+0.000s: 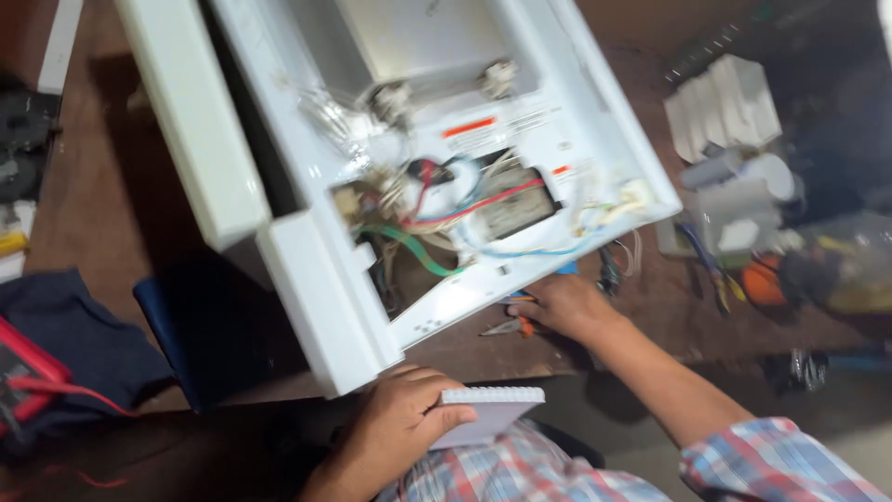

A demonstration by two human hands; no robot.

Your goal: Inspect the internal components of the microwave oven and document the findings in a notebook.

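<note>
A white appliance housing (pixel 307 279) lies open on the brown table, with red, blue, green and white wires (pixel 446 218) bundled in its opening. My left hand (pixel 395 423) holds a small white pad-like block (pixel 488 414) at the near table edge, fingers wrapped around its left end. My right hand (pixel 562 307) rests on the table just under the housing's lower edge, fingers on orange-handled pliers (pixel 511 325). Whether it grips them is unclear in the blur.
White plastic parts and cylinders (pixel 734 139) are piled at the right with an orange object (pixel 764 281) and a clear bag (pixel 850 265). A red meter (pixel 23 376) lies on dark blue cloth (pixel 84 344) at the left.
</note>
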